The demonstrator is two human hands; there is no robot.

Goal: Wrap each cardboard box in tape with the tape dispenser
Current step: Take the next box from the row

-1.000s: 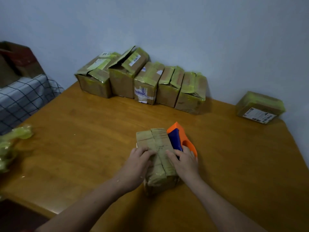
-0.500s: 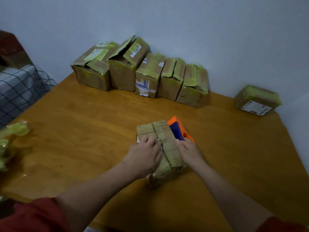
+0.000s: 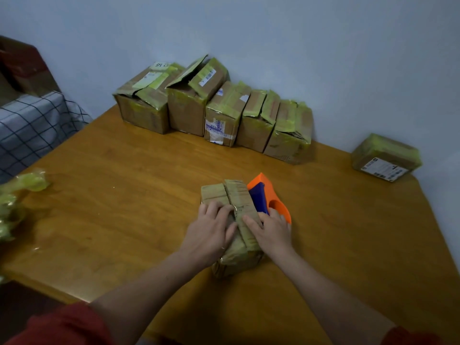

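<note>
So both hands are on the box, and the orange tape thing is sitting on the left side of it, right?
Not quite. The left hand and the right hand do both rest on the box, but the orange tape dispenser sits on the right side of it, not the left. The head view shows this.

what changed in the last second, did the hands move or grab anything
Both the left hand and right hand slid slightly forward along the top of the cardboard box, pressing flat; nothing grabbed or released. Box, tape dispenser beside it and the row of boxes stayed put.
</note>
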